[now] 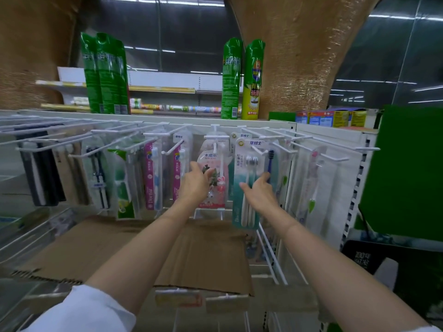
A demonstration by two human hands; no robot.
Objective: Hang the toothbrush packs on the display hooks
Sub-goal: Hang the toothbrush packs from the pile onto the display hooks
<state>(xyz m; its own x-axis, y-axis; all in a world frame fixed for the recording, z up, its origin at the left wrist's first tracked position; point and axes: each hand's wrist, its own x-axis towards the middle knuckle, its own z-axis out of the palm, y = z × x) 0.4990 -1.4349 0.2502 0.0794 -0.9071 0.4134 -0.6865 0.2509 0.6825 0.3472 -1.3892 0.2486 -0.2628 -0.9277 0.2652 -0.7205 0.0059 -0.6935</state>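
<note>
Over the flattened cardboard (148,248) below my arms, my right hand (260,191) rests spread against the teal toothbrush pack (248,185), thumb and fingers on either side rather than pinching, while my left hand (195,182) lies loosely open with its fingertips on the pink pack (213,173) beside it. I judge the teal pack could swing or slide off the front of its hook (260,150) if I push sideways, since it hangs near the tip. It is a long clear blister, white card on top, three pale-handled brushes inside.
</note>
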